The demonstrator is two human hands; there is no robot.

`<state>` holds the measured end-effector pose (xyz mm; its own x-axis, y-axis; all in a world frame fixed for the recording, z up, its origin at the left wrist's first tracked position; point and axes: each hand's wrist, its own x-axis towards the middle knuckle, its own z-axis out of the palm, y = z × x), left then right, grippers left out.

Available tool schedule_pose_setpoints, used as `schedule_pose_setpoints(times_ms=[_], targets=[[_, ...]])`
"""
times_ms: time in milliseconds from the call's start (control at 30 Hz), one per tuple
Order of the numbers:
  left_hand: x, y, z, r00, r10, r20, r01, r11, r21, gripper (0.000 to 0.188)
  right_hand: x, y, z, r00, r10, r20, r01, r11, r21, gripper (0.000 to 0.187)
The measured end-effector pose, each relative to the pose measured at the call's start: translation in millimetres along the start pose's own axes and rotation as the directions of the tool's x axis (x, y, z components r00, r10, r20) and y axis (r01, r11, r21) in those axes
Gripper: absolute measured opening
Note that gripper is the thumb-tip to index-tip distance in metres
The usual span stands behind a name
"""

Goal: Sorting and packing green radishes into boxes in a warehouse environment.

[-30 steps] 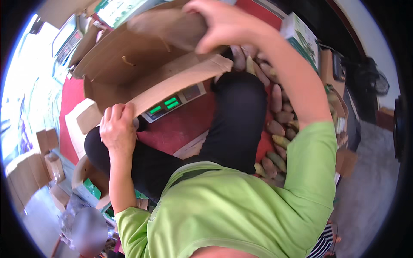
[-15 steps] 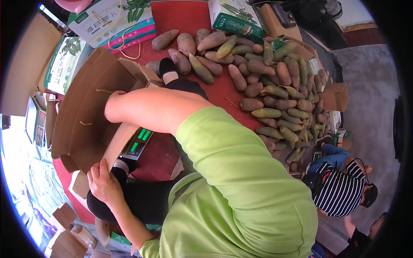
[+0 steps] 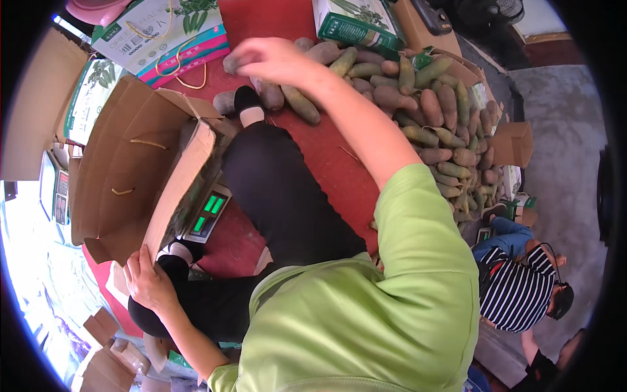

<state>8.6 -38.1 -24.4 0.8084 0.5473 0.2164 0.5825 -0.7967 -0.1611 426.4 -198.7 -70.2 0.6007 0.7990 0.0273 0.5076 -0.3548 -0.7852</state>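
My left hand point(image 3: 149, 282) pinches the lower corner of a cardboard flap point(image 3: 177, 189) on an open brown carton point(image 3: 130, 153). The carton stands tilted on a scale with a green lit display point(image 3: 208, 212); the flap hides much of its inside. At the far side my right hand point(image 3: 271, 60) is closed over a long brownish radish point(image 3: 230, 65), whose end shows beside the fingers. More radishes lie under and around that forearm, among them a green one point(image 3: 300, 104) and a brown one point(image 3: 271, 95).
A big heap of brown and green radishes point(image 3: 450, 130) covers the right of the red mat point(image 3: 320, 147). Printed gift boxes point(image 3: 157, 39) stand at the back left. My black-trousered leg point(image 3: 281, 189) lies between carton and heap. A person in a striped shirt point(image 3: 516, 287) is at the right.
My right hand has left the carton and moved up and away to a radish at the far side. My left hand still holds the flap. The view has shifted slightly.
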Motion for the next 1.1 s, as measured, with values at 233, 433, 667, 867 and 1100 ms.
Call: schedule_pose_setpoints(times_ms=[233,433,667,867,1100], targets=[[-3.4,-5.1,4.0,0.998,0.046,-0.045,-0.044,0.998,0.038,0.037,-176.7,248.1,-27.7,0.64,0.69,-0.34,-0.755,0.647,-0.108,0.038],[-3.6,-6.3,7.8,0.999,0.045,-0.023,-0.044,0.998,0.051,0.036,-319.7,337.7,-8.1,0.369,0.82,-0.438,-0.929,0.341,-0.144,0.056],[-0.8,0.3,8.0,0.998,0.05,-0.028,-0.05,0.998,0.035,0.036,-328.1,278.6,21.4,0.299,0.921,-0.249,-0.834,0.126,-0.537,0.087],[-2.7,-3.2,7.9,1.0,-0.006,-0.013,0.007,1.0,0.01,0.037,-336.1,290.6,26.2,0.485,0.855,-0.184,-0.484,0.086,-0.871,0.074],[3.8,-0.8,3.0,1.0,0.009,0.02,-0.009,1.0,-0.013,0.043,-336.3,307.7,42.3,0.754,0.654,-0.058,-0.305,0.271,-0.913,0.062]])
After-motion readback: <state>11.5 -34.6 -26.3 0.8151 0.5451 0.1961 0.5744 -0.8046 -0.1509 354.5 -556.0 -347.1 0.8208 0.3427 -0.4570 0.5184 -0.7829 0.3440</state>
